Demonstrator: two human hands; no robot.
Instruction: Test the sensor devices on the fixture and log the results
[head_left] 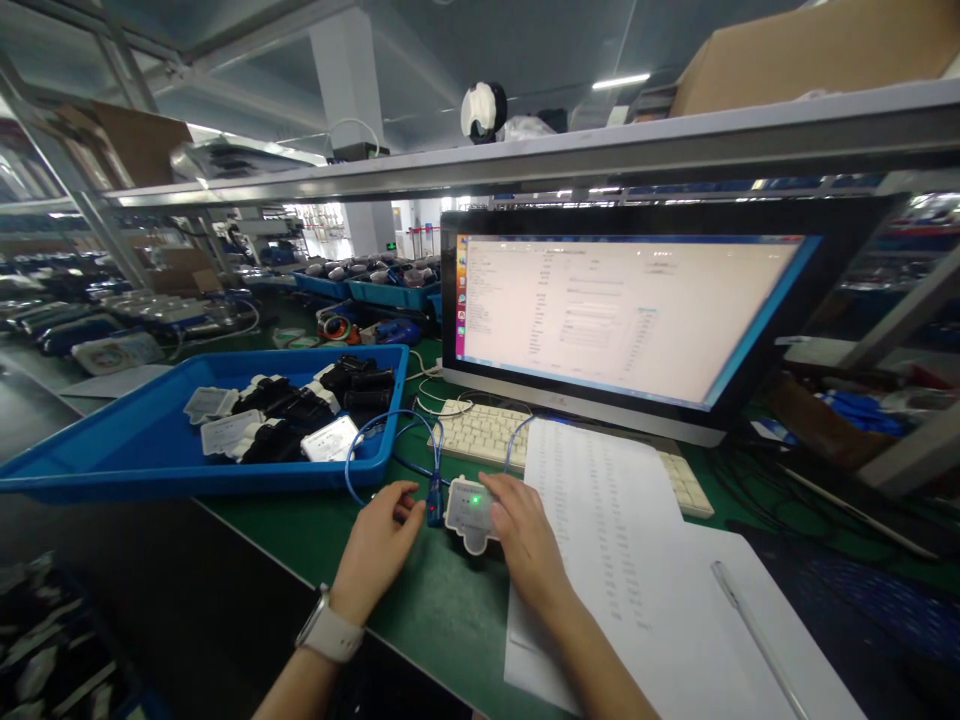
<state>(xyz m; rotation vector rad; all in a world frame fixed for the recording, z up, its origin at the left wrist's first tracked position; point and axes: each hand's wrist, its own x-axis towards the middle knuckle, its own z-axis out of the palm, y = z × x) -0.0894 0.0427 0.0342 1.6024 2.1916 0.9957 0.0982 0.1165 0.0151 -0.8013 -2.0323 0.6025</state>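
Note:
My right hand (525, 530) grips the right side of a small white electronic module (471, 515) with a translucent cover and a lit green light. The thumb lies over its face, and some fingers are hidden behind it. Just left of the module stands a blue USB adapter (435, 500) with a small red light and blue cable (401, 412) looping from it. Beside the adapter, my left hand (386, 525) has half-curled fingers, with a small gap between thumb and forefinger and nothing visible in them. A pale watch (330, 628) is on the left wrist.
A blue tray (150, 470) at left holds several black and white modules. A monitor (600, 320) stands behind a white keyboard (480, 430). Printed sheets (600, 540) and a pen (754, 630) lie at right. A shelf (525, 165) crosses overhead.

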